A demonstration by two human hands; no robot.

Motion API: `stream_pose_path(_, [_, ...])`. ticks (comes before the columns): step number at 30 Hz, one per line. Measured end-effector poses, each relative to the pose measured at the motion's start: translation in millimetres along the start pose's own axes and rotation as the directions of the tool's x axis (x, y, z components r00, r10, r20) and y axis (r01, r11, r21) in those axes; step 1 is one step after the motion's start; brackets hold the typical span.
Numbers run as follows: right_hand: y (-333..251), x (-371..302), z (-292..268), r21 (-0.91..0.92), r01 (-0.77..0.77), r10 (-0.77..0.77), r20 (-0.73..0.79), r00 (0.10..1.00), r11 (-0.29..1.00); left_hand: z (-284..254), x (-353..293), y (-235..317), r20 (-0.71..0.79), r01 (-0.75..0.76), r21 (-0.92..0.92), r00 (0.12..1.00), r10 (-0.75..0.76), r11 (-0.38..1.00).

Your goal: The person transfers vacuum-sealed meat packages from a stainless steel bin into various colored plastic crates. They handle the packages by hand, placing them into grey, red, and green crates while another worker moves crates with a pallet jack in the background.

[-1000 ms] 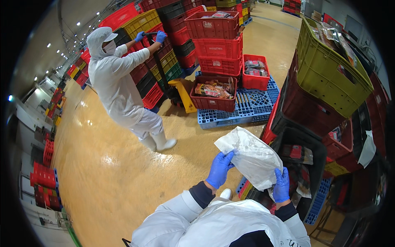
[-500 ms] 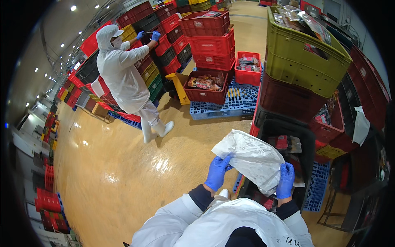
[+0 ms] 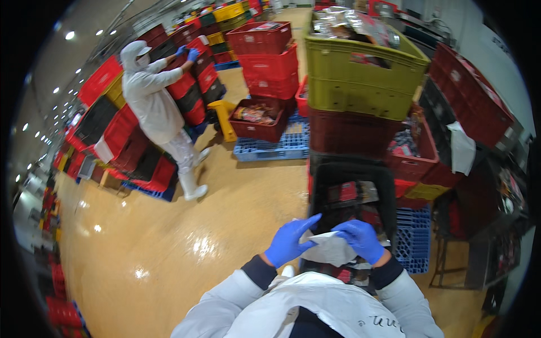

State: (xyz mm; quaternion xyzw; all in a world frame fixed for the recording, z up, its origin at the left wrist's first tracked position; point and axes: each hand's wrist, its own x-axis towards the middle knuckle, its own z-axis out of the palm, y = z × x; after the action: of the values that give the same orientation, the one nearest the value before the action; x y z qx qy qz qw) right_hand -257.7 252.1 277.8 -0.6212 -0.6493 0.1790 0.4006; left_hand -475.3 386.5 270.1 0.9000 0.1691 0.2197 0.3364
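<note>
Between my hands, over the near end of a black crate [image 3: 386, 194], is a thin white sheet [image 3: 332, 252], now bunched small. My left hand [image 3: 288, 241] in a blue glove holds its left part, index finger stretched out and thumb against the sheet. Fingers curled, my right hand [image 3: 360, 241] pinches the sheet's right side; its fingertips are partly hidden. Inside the crate below lie several flat packs [image 3: 345, 192] with red-and-black labels and clear film.
Beyond the crate rises a stack topped by an olive-green crate [image 3: 360, 73] full of packs. Another white sheet [image 3: 461, 149] hangs at the right. A blue pallet [image 3: 413, 239] shows beside the black crate. A co-worker in white [image 3: 155, 101] handles stacked crates at the left.
The sheet was spread wide between both hands; now it is gathered and lower. My hands have come closer together. The view has turned right, and the co-worker's stance has shifted.
</note>
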Motion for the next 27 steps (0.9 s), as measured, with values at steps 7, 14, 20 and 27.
stream_pose_path(7, [-61.2,-31.2,22.7,-0.094,-0.040,0.055,0.155,0.986,0.995,10.8,-90.9,-0.9,-0.093,-0.009,-0.176,0.996,-0.007,0.984])
stream_pose_path(14, [-63.1,-15.5,67.0,-0.130,0.157,-0.141,0.129,0.982,0.979,-9.9,-128.6,-38.4,-0.145,0.000,-0.216,0.989,-0.033,0.976])
stream_pose_path(20, [-73.8,1.1,84.2,-0.111,0.075,-0.071,0.038,0.997,0.991,-16.7,-144.6,-39.4,-0.148,0.174,-0.458,0.952,-0.268,0.872])
stream_pose_path(27, [-83.4,67.7,37.5,0.004,0.049,-0.045,-0.329,0.943,0.999,-15.8,-137.6,-65.4,-0.197,0.196,-0.766,0.835,-0.514,0.612])
